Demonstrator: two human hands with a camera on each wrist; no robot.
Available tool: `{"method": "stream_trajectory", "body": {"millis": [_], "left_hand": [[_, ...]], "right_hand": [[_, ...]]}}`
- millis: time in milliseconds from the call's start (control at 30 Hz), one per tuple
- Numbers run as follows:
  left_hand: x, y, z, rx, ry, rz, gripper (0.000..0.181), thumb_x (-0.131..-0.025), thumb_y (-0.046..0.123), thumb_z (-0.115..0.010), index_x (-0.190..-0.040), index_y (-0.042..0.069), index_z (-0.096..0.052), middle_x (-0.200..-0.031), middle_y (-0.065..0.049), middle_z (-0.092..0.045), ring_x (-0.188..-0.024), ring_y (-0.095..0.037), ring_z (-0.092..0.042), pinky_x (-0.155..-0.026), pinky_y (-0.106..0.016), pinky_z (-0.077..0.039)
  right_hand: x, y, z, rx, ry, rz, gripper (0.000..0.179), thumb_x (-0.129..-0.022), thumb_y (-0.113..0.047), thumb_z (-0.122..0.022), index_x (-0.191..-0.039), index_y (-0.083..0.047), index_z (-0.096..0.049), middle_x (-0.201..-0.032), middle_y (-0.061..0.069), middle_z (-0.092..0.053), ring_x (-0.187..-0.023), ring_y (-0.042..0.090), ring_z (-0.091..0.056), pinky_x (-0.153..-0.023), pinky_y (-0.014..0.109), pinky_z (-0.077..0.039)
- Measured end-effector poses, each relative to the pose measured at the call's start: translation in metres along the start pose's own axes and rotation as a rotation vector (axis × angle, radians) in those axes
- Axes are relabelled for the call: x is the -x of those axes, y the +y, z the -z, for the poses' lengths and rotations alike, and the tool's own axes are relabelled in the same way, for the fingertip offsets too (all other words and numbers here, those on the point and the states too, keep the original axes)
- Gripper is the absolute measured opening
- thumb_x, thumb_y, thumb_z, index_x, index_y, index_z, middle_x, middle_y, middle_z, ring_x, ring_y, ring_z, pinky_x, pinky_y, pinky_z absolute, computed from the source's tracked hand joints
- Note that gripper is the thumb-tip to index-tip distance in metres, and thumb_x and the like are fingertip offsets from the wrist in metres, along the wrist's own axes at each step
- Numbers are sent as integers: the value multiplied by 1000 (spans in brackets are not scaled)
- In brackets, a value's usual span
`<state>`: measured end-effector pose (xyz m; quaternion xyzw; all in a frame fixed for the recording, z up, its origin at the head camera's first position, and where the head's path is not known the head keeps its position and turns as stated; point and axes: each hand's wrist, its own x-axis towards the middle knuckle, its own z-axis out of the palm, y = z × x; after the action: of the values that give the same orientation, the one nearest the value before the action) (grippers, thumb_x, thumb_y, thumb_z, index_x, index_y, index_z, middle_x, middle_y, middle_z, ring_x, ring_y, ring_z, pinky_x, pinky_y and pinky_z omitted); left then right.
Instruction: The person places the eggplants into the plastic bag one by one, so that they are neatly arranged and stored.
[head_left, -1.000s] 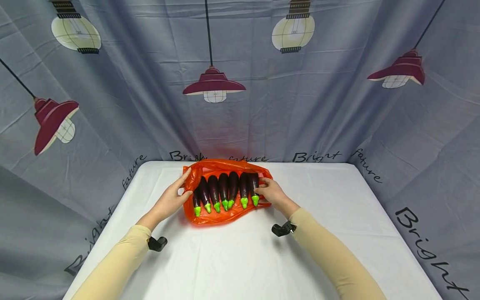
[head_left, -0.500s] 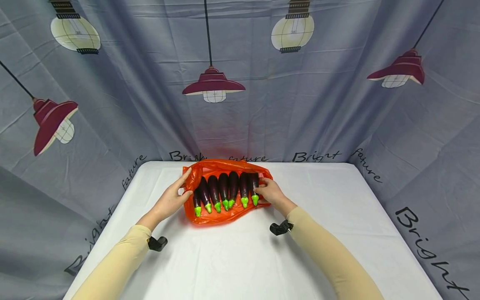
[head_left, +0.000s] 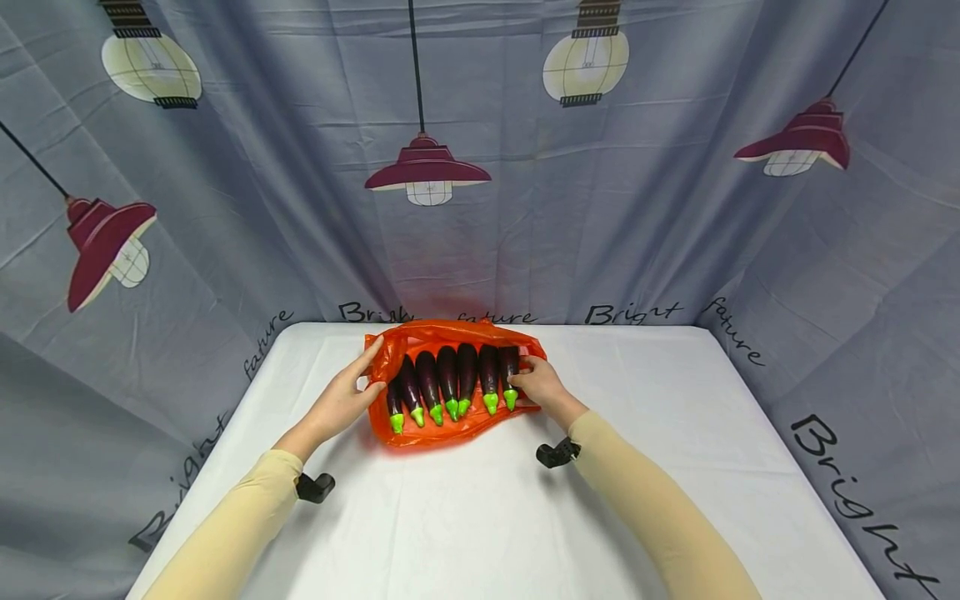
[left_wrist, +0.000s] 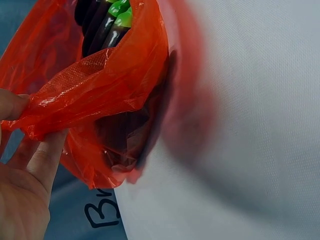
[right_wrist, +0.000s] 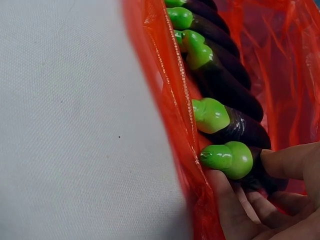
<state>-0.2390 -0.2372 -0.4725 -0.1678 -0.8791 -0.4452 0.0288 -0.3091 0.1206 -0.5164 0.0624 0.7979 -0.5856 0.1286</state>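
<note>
An orange-red plastic bag (head_left: 450, 437) lies open toward me near the table's far edge. Several dark purple eggplants with bright green caps lie side by side inside it. At the bag's left end, my left hand (head_left: 333, 408) pinches its gathered edge between thumb and fingers, as the left wrist view shows on the bag (left_wrist: 85, 100). My right hand (head_left: 546, 387) reaches into the right end and holds the rightmost eggplant (head_left: 508, 367). In the right wrist view the thumb presses near the green cap (right_wrist: 235, 159), with fingers along the other side, partly hidden.
A white cloth covers the table (head_left: 465, 525), which stretches in front of and to both sides of the bag. Behind it hangs a grey-blue curtain (head_left: 637, 217) printed with lamps and lettering. A black camera mount sits on each wrist.
My right wrist and forearm have shifted slightly left and away from me, the hand staying on the rightmost eggplant. The left hand stays in place at the bag's edge.
</note>
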Motion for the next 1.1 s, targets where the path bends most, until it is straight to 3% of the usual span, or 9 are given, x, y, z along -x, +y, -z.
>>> {"method": "stream_trajectory", "body": {"millis": [267,533,800,1100], "left_hand": [[1,0,0,-3,-3,3,79,-101,6,-64,-165,28,-22,-161,-14,-38,-131,-35,-51,-82,-33,-58],[2,0,0,-16,-4,9,80,-100,6,-63,-165,27,-21,-164,-12,-33,-136,-36,-47,-92,-44,-57],[2,1,0,-15,2,18,80,-100,6,-64,-165,28,-22,-162,-12,-36,-131,-35,-51,-82,-32,-58],[2,0,0,-19,2,14,80,-100,5,-63,-165,28,-22,-163,-11,-34,-131,-35,-51,-84,-34,-58]], "right_hand": [[-3,3,1,-1,-9,0,66,-96,-5,-68,-155,-1,-38,-128,24,-56,-100,31,-65,-64,37,-62],[-4,9,7,-108,-44,-27,67,-95,-5,-71,-155,-4,-41,-129,23,-58,-105,34,-67,-67,40,-62],[-7,12,8,-134,-42,-46,65,-96,-7,-71,-154,-3,-42,-125,22,-58,-97,29,-68,-68,39,-62],[-6,11,8,-133,-44,-53,68,-96,-6,-71,-155,0,-38,-136,26,-55,-94,29,-70,-69,40,-62]]}}
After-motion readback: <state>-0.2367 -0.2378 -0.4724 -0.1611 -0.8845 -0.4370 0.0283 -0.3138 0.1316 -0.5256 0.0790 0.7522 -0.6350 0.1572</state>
